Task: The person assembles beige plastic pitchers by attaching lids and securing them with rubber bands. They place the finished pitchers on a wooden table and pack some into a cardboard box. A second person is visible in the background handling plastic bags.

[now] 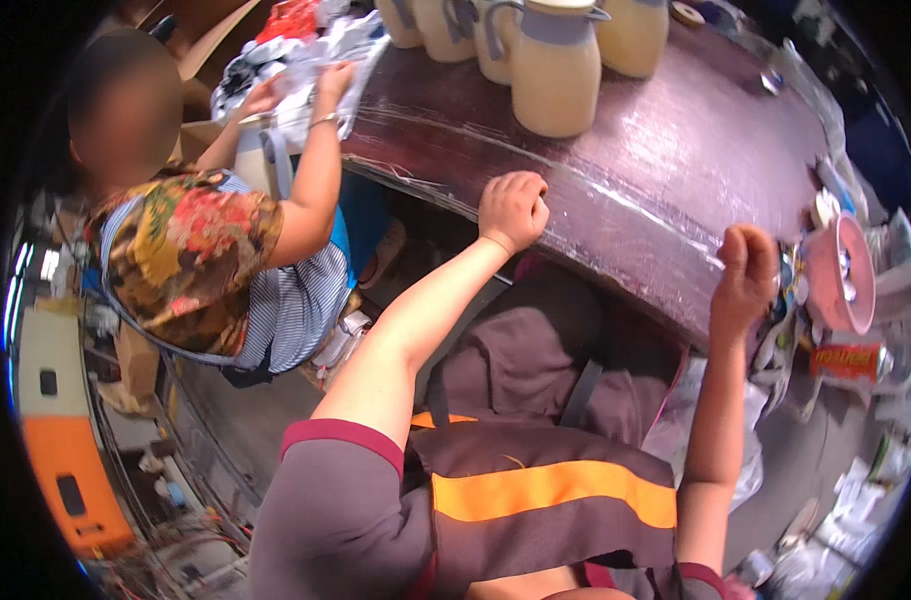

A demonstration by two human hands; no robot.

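Observation:
My left hand (pixel 515 210) is closed, fingers curled, at the near edge of a dark reddish-brown table (pixel 415 110). What is inside it, if anything, is hidden. Off the table's right end, my right hand (pixel 746 272) is raised with its fingers bent in, and I cannot make out anything in its grasp. The nearest thing beyond my left hand is a cream jug (pixel 556 85) with a grey collar and handle, standing upright. Several similar jugs (pixel 630 38) stand around it at the far side.
At left a person (pixel 190 240) in a floral top handles white plastic bags (pixel 310 85), a cream-and-grey jug (pixel 263 160) close to their body. On the right are a pink basin (pixel 841 272), a red can-like container (pixel 849 361) and plastic litter. An orange-and-white machine (pixel 70 470) stands lower left.

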